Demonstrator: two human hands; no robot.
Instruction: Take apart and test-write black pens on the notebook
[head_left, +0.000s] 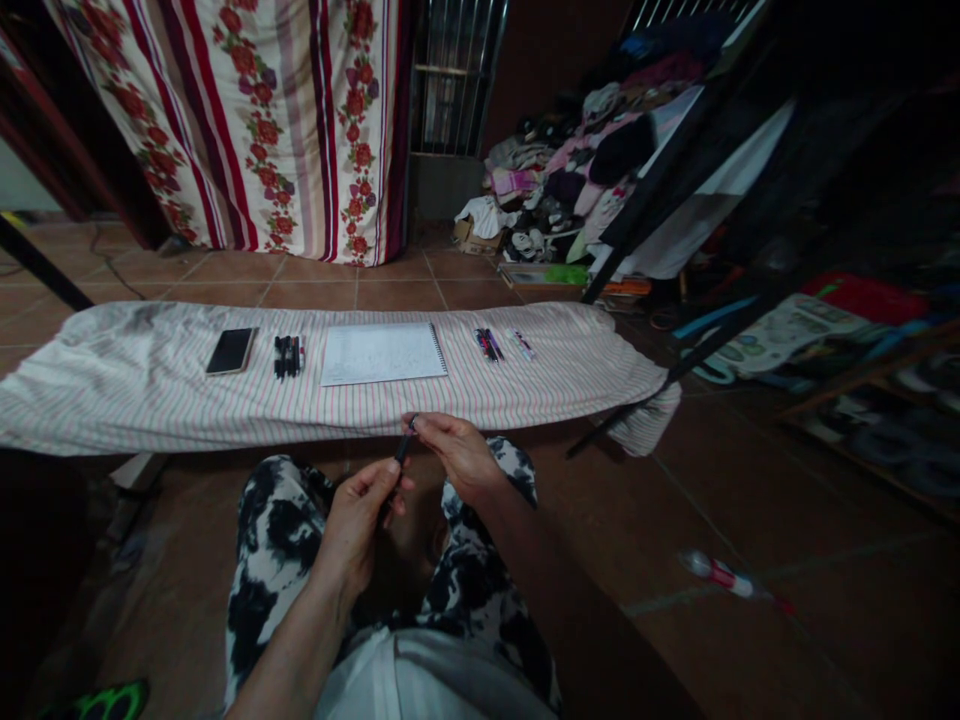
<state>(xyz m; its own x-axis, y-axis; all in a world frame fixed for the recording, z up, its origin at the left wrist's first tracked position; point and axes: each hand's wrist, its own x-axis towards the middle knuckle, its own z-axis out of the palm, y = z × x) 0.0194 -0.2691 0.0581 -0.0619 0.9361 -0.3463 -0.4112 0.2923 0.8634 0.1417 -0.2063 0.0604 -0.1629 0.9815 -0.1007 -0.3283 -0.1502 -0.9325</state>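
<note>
Floral curtain [292, 120]: hung beyond the bench, its stripes and rose bands running down to the tiled floor.
Striped cloth [585, 365]: covered the long bench, which lay left to right before the person.
Notebook [382, 352]: lay on the cloth, long axis left to right, spiral binding at its right end.
Left hand [360, 505]: thumb pressed on the dark pen's near part, fingers curled beneath it.
Right hand [461, 458]: thumb and forefinger pinched the pen's far end; the other fingers were bent in.
Phone [231, 352]: lay left of the notebook, its far end leaning right.
Black pens [288, 357]: side by side between phone and notebook, pointing away from the person.
Dark pen [403, 447]: between both hands, just short of the cloth's near edge; long axis slanted away and slightly right, its near end hidden by the left hand.
</note>
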